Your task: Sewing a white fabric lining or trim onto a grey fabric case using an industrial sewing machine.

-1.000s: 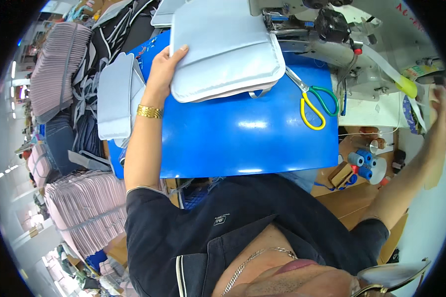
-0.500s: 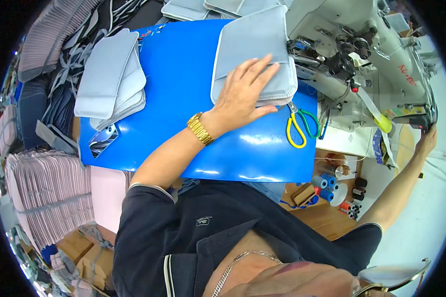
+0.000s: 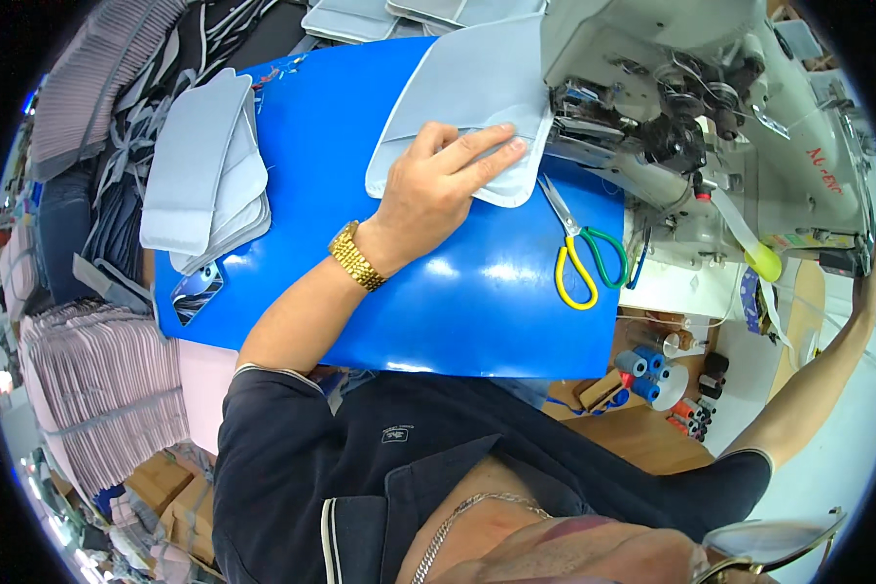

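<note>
The grey padded fabric piece [image 3: 462, 102] lies under your left hand [image 3: 436, 185], flat on the blue worktop [image 3: 438, 302], its long axis running up and away from your grip toward the sewing machine [image 3: 711, 127]. Your fingers are spread and pressing, not clamped. Scissors [image 3: 579, 255] sit just right of that grip. Your right hand [image 3: 866, 282] is well apart at the machine's far side; its grip cannot be told.

Head-worn fisheye view (single), close, straight down over blue worktable [image 3: 477, 292]

Right hand [image 3: 866, 282] at the frame's rim, fingers out of sight
</note>
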A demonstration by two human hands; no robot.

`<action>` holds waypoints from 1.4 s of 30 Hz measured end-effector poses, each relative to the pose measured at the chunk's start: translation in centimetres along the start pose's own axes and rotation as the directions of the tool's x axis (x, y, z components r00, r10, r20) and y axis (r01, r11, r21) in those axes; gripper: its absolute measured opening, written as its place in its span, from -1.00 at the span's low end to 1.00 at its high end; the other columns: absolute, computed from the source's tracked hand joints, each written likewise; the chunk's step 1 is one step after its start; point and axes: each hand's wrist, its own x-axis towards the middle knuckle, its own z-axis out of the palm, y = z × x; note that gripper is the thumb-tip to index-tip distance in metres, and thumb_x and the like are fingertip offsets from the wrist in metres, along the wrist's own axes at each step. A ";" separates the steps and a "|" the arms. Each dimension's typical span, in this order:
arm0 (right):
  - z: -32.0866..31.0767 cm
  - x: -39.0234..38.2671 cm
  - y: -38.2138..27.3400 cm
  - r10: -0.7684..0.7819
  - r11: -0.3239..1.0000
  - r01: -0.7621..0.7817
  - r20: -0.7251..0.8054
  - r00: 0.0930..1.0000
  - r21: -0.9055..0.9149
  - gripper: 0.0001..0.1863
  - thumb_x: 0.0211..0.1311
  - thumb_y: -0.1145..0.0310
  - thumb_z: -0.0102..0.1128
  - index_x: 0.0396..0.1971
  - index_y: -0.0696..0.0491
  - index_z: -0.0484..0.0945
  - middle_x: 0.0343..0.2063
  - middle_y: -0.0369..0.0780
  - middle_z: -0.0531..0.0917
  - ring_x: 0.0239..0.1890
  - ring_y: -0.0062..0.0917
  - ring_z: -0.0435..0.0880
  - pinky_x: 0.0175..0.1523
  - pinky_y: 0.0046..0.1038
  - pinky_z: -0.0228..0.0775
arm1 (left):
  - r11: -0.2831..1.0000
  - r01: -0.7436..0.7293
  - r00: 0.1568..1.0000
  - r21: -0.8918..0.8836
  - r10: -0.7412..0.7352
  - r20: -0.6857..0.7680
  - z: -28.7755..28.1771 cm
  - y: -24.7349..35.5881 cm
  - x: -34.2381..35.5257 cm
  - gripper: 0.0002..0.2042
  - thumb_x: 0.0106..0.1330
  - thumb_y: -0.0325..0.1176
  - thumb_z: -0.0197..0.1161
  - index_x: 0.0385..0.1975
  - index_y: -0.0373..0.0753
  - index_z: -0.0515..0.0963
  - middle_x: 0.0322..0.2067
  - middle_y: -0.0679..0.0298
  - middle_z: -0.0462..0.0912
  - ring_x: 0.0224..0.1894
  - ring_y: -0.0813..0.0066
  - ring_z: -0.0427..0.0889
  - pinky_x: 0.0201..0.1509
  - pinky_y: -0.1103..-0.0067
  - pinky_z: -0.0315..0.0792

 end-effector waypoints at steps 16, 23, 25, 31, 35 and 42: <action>-0.7 -0.4 2.0 -0.270 0.963 0.265 -0.153 0.951 -0.052 -0.34 0.66 -0.10 -0.16 0.19 0.22 0.61 0.02 -0.14 0.72 0.03 -0.48 0.66 0.23 -0.40 0.41 | 0.992 0.129 0.985 0.012 -0.129 0.111 -2.7 0.6 -3.4 -0.49 0.10 -0.64 0.26 0.10 -0.07 0.69 0.12 0.41 0.69 -0.25 0.27 0.50 -0.17 0.51 0.57; 3.8 -3.3 0.9 -0.098 0.994 0.103 -0.126 0.987 0.039 -0.35 0.65 -0.08 -0.13 0.21 0.27 0.53 0.08 -0.10 0.66 0.11 -0.41 0.63 0.26 -0.37 0.41 | 0.963 0.269 0.949 0.034 -0.271 0.165 3.5 -2.7 -3.3 -0.51 0.12 -0.65 0.20 0.07 -0.10 0.70 0.07 0.33 0.70 -0.16 0.19 0.56 -0.04 0.41 0.60; 4.7 -5.2 3.1 -0.057 0.898 0.167 -0.268 0.962 0.407 -0.34 0.68 -0.06 -0.17 0.27 0.30 0.46 0.16 -0.06 0.61 0.17 -0.34 0.59 0.29 -0.30 0.41 | 0.971 0.239 0.956 0.006 -0.237 0.172 4.4 -2.0 -3.1 -0.50 0.11 -0.63 0.23 0.10 -0.09 0.68 0.07 0.32 0.70 -0.12 0.18 0.57 -0.03 0.38 0.62; 10.4 -19.4 -0.5 -0.380 0.925 0.337 -0.389 0.839 -0.178 -0.44 0.61 0.00 0.00 0.21 0.22 0.51 0.16 -0.09 0.59 0.13 -0.37 0.60 0.28 -0.36 0.44 | 0.963 0.222 0.916 -0.151 -0.153 0.372 1.1 4.4 -5.3 -0.42 0.06 -0.59 0.27 0.19 -0.14 0.62 0.15 0.27 0.63 -0.09 0.18 0.57 -0.04 0.37 0.62; 26.1 -38.9 0.4 -0.065 0.979 -0.016 0.384 0.921 0.204 -0.37 0.50 -0.13 0.10 0.27 0.09 0.52 0.15 -0.12 0.64 0.06 -0.44 0.71 0.06 -0.31 0.62 | 0.944 0.272 0.905 -0.189 -0.183 0.385 -3.2 8.0 -8.3 -0.39 0.05 -0.53 0.33 0.24 -0.15 0.57 0.20 0.23 0.60 -0.04 0.15 0.57 0.00 0.34 0.61; 45.2 -51.6 1.8 0.140 0.906 -0.415 0.865 0.482 0.084 -0.58 0.41 0.19 0.32 0.10 0.17 0.62 -0.07 -0.20 0.75 -0.04 -0.52 0.68 0.10 -0.41 0.52 | 0.887 0.311 0.934 -0.340 -0.219 0.283 -12.4 9.8 -15.7 -0.55 0.28 -0.26 0.44 0.18 -0.15 0.59 0.16 0.13 0.62 0.06 0.06 0.60 0.17 0.26 0.52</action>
